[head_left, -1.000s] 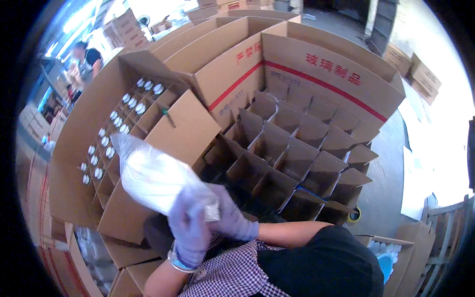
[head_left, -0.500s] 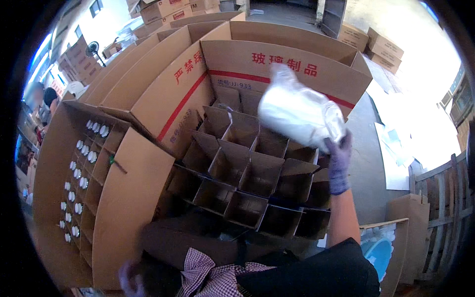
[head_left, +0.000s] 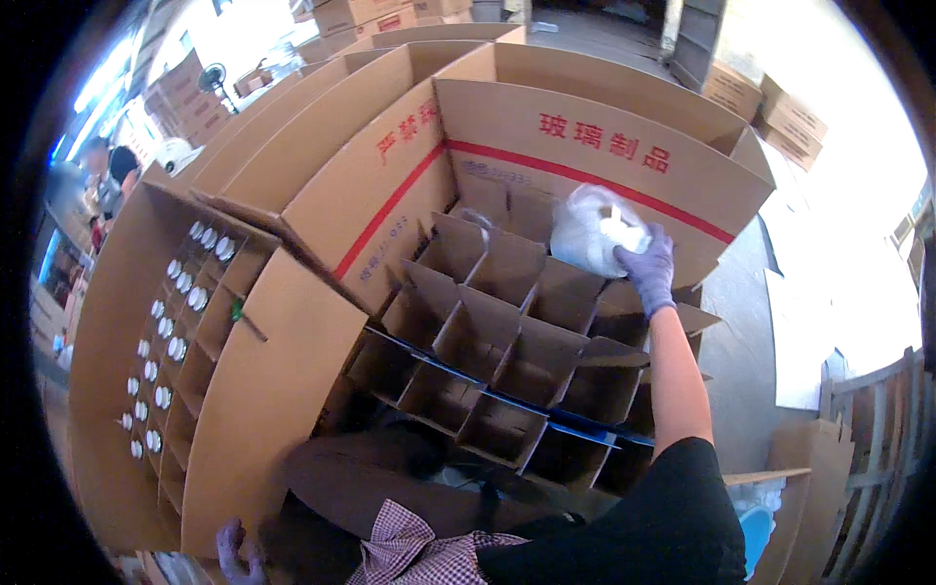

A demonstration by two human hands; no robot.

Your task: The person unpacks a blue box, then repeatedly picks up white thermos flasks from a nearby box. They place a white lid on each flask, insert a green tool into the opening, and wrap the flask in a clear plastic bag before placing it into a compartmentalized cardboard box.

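Note:
My right hand (head_left: 647, 270), in a purple glove, grips a white object wrapped in clear plastic (head_left: 591, 232) and holds it low over a far cell of the cardboard divider grid (head_left: 497, 322). The grid sits inside a large open carton (head_left: 585, 136) with a red stripe. My left hand (head_left: 234, 549), also gloved, hangs at the bottom edge beside the carton's near flap, fingers apart and holding nothing.
A second open carton (head_left: 127, 322) on the left holds several white-capped bottles (head_left: 166, 341) in its cells. More stacked boxes (head_left: 751, 93) stand behind. A person (head_left: 107, 171) is at the far left. A wooden pallet (head_left: 877, 439) lies at the right.
My right hand has lowered the wrapped object from above the carton's back wall down toward the far cells. The left hand stays low at the bottom edge.

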